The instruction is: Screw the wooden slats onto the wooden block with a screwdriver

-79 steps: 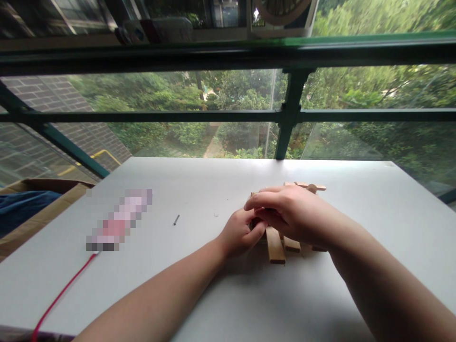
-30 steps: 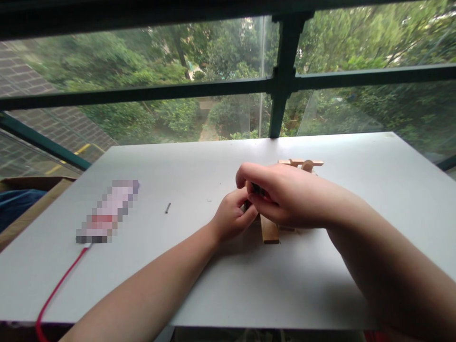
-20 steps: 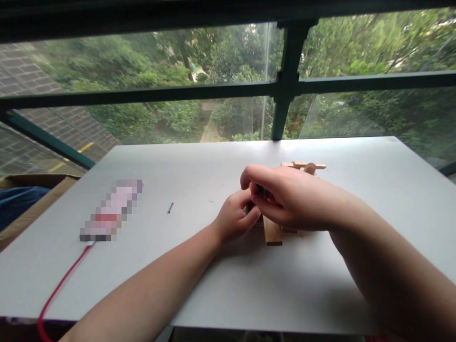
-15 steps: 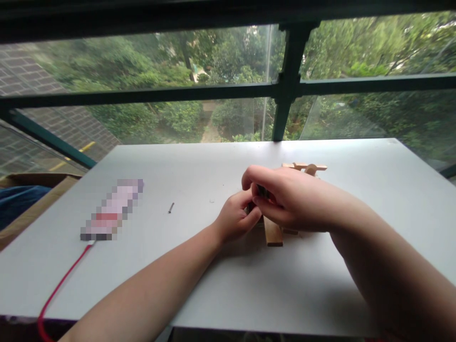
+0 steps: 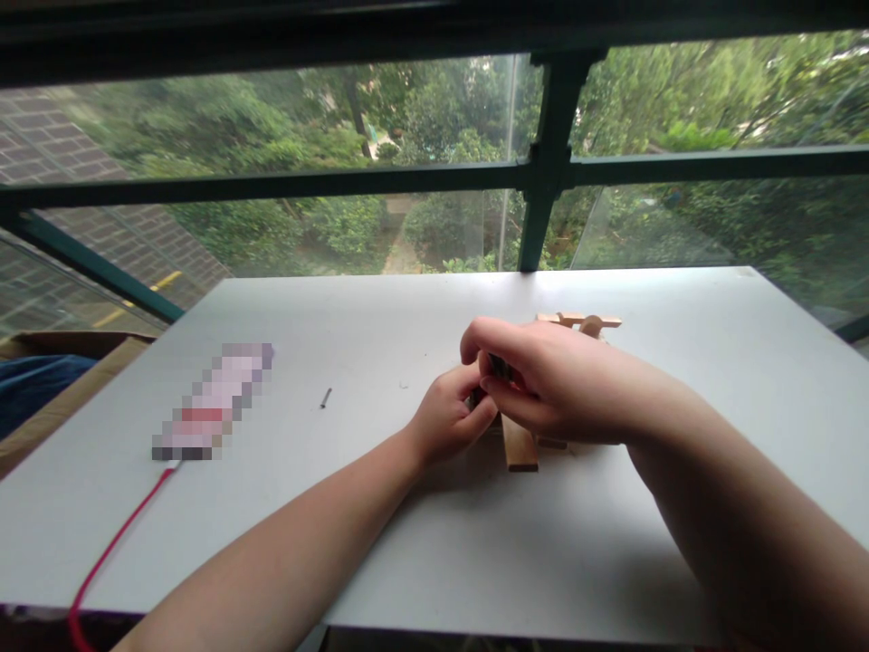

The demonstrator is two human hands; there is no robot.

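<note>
My right hand (image 5: 536, 371) is closed around a small dark object (image 5: 501, 366) with a bit of red, mostly hidden in the fingers; its kind does not show. Just left of it and lower, my left hand (image 5: 452, 412) is closed too, its fingertips close to the right hand's. What the left fingers pinch is hidden. Under and behind both hands lies a wooden piece of work, with a flat slat (image 5: 520, 444) sticking out toward me. Beyond the right hand, a thin wooden bar (image 5: 604, 322) and a rounded wooden part (image 5: 591, 326) show.
A small metal screw or nail (image 5: 326, 398) lies left of my hands on the white table (image 5: 380, 317). Farther left is a blurred-out flat device (image 5: 217, 389) with a red cable (image 5: 122, 534). A cardboard box (image 5: 122, 358) stands past the left edge; windows rise behind the table.
</note>
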